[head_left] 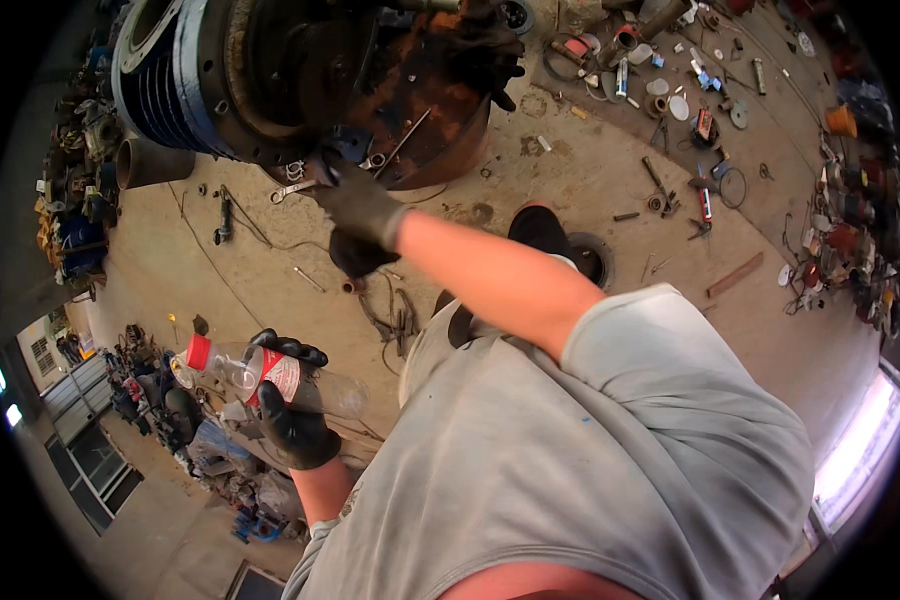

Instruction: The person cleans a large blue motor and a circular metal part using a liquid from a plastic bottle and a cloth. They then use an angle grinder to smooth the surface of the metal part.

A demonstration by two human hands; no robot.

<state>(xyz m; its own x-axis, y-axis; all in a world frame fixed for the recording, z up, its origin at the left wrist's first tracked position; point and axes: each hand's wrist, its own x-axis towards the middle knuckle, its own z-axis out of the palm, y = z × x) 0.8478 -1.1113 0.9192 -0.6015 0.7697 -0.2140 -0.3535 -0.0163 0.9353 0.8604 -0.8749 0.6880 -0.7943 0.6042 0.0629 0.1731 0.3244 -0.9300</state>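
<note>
Clear plastic forms the bottle (pixel 282 378) at 8 o'clock, held round its label by the black-gloved left hand (pixel 298 435), its red cap (pixel 199 352) on and aimed between 9 and 10 o'clock. A secure but gentle squeeze should serve, as thin walls probably dent. The gloved right hand (pixel 360 205) reaches toward 11 o'clock, beside the wrench (pixel 292 190) and the rusty round base (pixel 470 140); its fingertips are obscure, so I cannot tell whether it grips anything. Good handling there likely means placing fingers by sight, clear of metal edges.
</note>
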